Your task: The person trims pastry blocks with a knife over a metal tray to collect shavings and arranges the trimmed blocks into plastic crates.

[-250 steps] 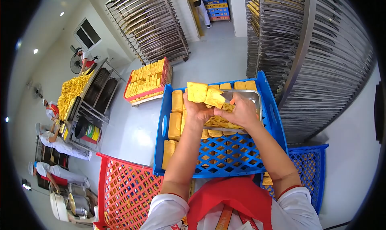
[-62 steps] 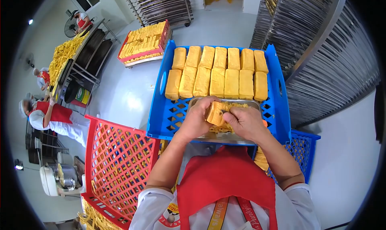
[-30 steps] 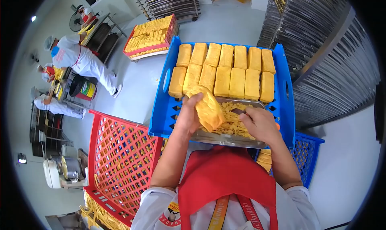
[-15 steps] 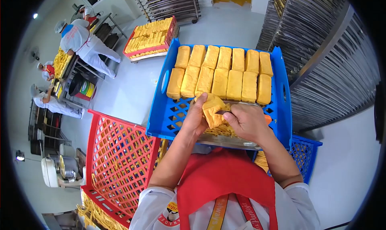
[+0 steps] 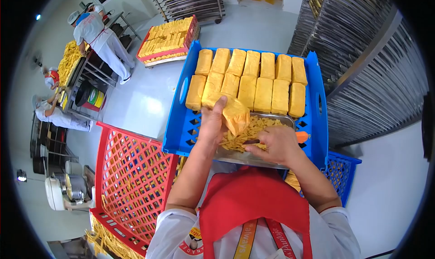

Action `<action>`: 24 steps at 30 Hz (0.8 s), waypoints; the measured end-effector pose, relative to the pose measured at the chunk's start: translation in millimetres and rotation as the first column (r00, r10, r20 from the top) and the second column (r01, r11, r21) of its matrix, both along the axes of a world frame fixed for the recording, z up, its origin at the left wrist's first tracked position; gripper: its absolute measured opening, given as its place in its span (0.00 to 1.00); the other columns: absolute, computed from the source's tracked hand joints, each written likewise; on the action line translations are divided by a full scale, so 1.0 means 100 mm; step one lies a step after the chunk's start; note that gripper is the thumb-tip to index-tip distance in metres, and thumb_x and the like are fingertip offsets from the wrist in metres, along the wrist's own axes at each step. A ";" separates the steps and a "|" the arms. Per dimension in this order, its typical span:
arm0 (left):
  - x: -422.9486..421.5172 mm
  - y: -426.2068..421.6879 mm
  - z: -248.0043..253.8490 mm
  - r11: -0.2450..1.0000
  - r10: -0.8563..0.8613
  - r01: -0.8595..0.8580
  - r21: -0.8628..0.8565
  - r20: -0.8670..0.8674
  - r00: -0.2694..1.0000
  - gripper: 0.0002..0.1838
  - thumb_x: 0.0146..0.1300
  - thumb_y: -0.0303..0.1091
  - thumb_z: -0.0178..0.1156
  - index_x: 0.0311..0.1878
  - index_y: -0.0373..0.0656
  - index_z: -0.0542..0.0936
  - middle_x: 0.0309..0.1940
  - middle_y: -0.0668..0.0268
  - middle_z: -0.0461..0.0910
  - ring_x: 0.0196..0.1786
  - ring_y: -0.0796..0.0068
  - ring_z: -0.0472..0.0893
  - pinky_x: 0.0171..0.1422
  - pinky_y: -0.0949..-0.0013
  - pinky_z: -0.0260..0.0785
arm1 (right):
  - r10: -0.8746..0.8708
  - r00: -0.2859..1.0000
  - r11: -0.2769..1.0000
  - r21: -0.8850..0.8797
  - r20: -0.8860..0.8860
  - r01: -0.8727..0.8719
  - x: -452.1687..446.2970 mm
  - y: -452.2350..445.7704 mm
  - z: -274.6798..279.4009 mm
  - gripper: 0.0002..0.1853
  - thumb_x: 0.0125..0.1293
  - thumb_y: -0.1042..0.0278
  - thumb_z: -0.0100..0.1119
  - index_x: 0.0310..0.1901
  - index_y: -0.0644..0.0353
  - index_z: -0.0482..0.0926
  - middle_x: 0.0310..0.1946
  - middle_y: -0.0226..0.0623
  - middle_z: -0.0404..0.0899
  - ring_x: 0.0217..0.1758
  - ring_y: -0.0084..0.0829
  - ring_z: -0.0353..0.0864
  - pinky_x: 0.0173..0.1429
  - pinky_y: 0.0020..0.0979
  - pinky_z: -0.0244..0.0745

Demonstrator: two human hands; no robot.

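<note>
Grey floor (image 5: 145, 96), white walls; tall metal racks (image 5: 362, 73) crowd the right side as I look through the head camera. At far left, co-workers in white and red stand along a work table heaped with yellow strips (image 5: 70, 62); one person (image 5: 102, 41) leans over its far end. Nearer to me on that side, an open-mesh red crate (image 5: 133, 173) stands tilted in view. Farther off, a low red crate (image 5: 193, 32) on the floor carries stacked yellow pieces.

Directly ahead, a blue crate (image 5: 181, 93). I count two rows of yellow loaves (image 5: 263, 95), seven to a row, packed close at its far half. At its near end, a metal tray (image 5: 242, 157) full of yellow trimmings (image 5: 268, 122).

Left hand (image 5: 212, 123): gripping one loaf (image 5: 236, 117), thumb laid along the top, lower fingers hidden from me. That loaf is raised and tilted above the tray's left part, its upper end overlapping the near row in my view.

Right hand (image 5: 277, 143): closed round a knife (image 5: 302, 136), orange handle jutting out to the right, dark blade pointing left, low over the trimmings. Blade and held loaf are apart; whether the blade touches the trimmings, I cannot tell.
</note>
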State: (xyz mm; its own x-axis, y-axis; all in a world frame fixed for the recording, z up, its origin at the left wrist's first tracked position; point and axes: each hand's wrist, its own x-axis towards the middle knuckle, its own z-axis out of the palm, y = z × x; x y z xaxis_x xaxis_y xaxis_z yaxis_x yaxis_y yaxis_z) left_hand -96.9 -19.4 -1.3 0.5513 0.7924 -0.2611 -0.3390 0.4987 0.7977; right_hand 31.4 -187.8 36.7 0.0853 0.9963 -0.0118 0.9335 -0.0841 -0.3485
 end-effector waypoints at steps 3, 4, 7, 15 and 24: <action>-0.06 -0.03 0.08 0.918 0.165 -0.043 0.394 -0.282 0.945 0.41 0.62 0.39 0.71 0.64 0.29 0.55 0.55 0.47 0.73 0.52 0.61 0.80 0.56 0.62 0.78 | -0.208 0.978 0.965 0.161 -0.009 0.207 0.03 -0.09 -0.05 0.37 0.52 0.34 0.68 0.53 0.60 0.80 0.38 0.48 0.83 0.39 0.47 0.85 0.42 0.42 0.79; -0.05 -0.03 -0.07 0.790 0.270 -0.040 0.612 -0.289 0.918 0.44 0.59 0.42 0.74 0.64 0.28 0.55 0.53 0.46 0.73 0.54 0.64 0.78 0.58 0.63 0.76 | -0.211 0.977 0.964 0.164 -0.014 0.210 0.03 -0.08 -0.03 0.37 0.52 0.34 0.68 0.53 0.60 0.80 0.38 0.48 0.83 0.39 0.47 0.85 0.42 0.42 0.79; 0.05 -0.31 0.07 0.792 -0.011 0.166 0.587 -0.258 0.966 0.43 0.64 0.50 0.68 0.68 0.34 0.55 0.53 0.52 0.72 0.51 0.67 0.78 0.54 0.65 0.75 | -0.177 0.963 0.899 0.364 -0.203 0.243 0.00 -0.11 0.13 0.48 0.50 0.40 0.72 0.68 0.60 0.68 0.46 0.50 0.82 0.45 0.48 0.84 0.48 0.41 0.80; 0.27 0.77 0.22 0.246 0.581 0.688 0.683 -0.672 0.460 0.29 0.69 0.54 0.58 0.64 0.40 0.75 0.62 0.45 0.75 0.57 0.47 0.80 0.58 0.54 0.74 | -0.428 0.624 0.456 0.440 -0.654 0.774 0.75 -1.35 0.41 0.37 0.52 0.67 0.72 0.65 0.68 0.70 0.46 0.43 0.84 0.45 0.33 0.84 0.49 0.34 0.78; 0.01 1.72 -0.65 0.439 0.597 0.893 0.100 -0.775 -0.206 0.52 0.62 0.79 0.35 0.77 0.46 0.60 0.69 0.35 0.64 0.70 0.36 0.66 0.76 0.50 0.55 | -0.794 -0.569 -0.536 -0.196 -0.215 0.821 0.51 -4.37 -2.16 0.45 0.50 0.41 0.70 0.65 0.63 0.72 0.52 0.56 0.82 0.58 0.50 0.81 0.60 0.40 0.75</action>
State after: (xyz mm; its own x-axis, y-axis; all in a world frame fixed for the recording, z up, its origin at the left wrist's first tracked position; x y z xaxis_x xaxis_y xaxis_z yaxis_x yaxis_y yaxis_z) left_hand -95.8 152.2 -66.0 0.4893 0.8523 -0.1851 0.8345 -0.5192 -0.1847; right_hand 82.4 -625.0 -179.5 0.7693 -0.5979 -0.2252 -0.6143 -0.5954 -0.5179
